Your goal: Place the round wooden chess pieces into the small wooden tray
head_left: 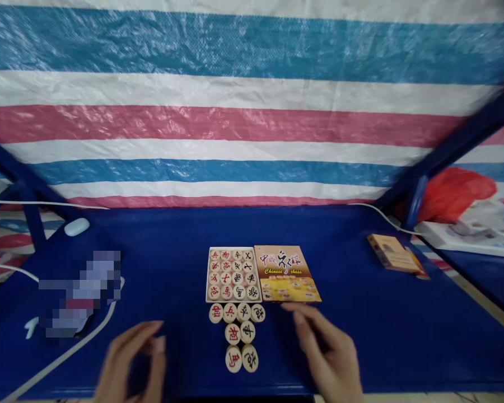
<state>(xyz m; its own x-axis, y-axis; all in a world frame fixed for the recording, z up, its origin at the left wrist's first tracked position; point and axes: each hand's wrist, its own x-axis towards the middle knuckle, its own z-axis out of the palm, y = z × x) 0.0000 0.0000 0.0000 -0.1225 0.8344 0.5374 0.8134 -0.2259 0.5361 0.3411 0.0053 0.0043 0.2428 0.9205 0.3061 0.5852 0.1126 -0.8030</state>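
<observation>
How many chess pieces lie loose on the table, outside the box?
8 chess pieces lie in front of the box: four in a row along its near edge, two below them, two nearest the person, between the left hand and right hand.

Left hand (132,361) low, fingers loosely curled, thumb near fingertips, holding nothing. Right hand (327,352) palm down, fingers extended forward, slightly spread, also holding nothing.

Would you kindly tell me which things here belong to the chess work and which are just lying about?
In use: box of chess pieces; box lid; loose pieces; left hand; right hand.
Lying about: small carton; white mouse; cable; red bag.
</observation>
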